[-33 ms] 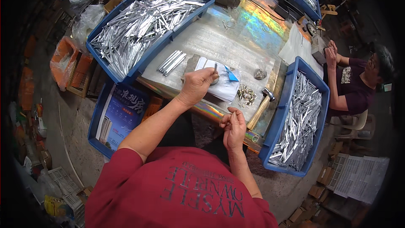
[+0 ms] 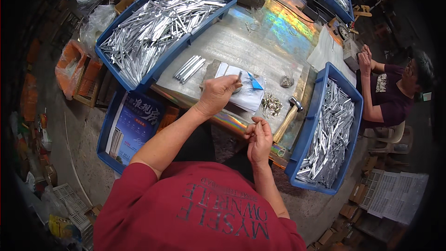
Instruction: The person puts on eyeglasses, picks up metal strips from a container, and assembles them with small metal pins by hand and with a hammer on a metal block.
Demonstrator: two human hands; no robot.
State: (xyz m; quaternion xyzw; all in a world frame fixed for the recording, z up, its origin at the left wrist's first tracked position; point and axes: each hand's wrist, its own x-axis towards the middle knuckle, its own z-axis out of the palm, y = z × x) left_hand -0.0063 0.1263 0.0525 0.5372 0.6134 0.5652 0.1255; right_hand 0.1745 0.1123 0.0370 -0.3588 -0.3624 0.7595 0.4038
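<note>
My left hand (image 2: 217,95) is closed over the near edge of a white paper pad (image 2: 248,98). Its thumb and fingers pinch a short, thin dark metal rod (image 2: 239,75), whose upper end stands up past the fingertips. A blue scrap (image 2: 254,82) lies on the pad beside it. At the table's front edge my right hand (image 2: 260,142) is closed, thumb against fingers; whatever it holds is too small to make out. Between the pad and a wooden-handled hammer (image 2: 285,123) lies a heap of small brass-coloured metal parts (image 2: 271,106).
A large blue bin (image 2: 153,76) of silvery metal strips stands at the left, another blue bin (image 2: 357,111) at the right. A small row of strips (image 2: 189,69) and a small plastic bag of parts (image 2: 286,82) lie on the table. A co-worker (image 2: 388,88) sits at the right.
My right hand has shifted very slightly to the right. The rod in my left hand is tilted a little differently. Everything else stays as it was.
</note>
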